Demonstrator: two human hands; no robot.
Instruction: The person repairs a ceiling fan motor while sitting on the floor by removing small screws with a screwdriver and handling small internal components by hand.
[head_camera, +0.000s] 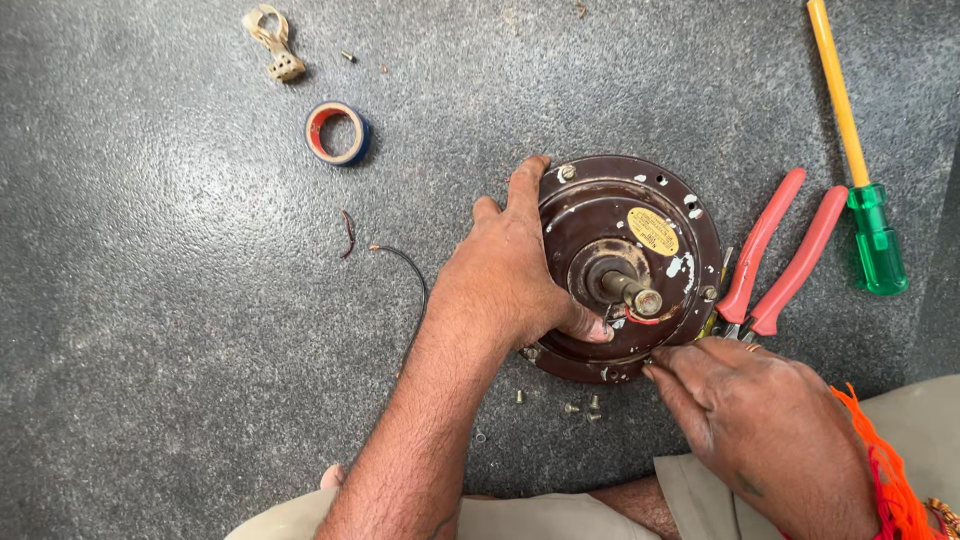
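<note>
One head-worn camera looks steeply down, close above the grey speckled floor (180, 330) ahead of the knees.

The floor (180, 330) is all there is to see of the room: a dark grey, speckled stone surface with a fine grainy texture, filling the view from edge to edge. Light falls evenly from above and leaves a soft pale sheen toward ten o'clock, while the stone darkens toward four o'clock. Shadows are short and faint. Small crumbs of grit lie scattered at twelve o'clock. No wall, window or furniture shows.
</note>
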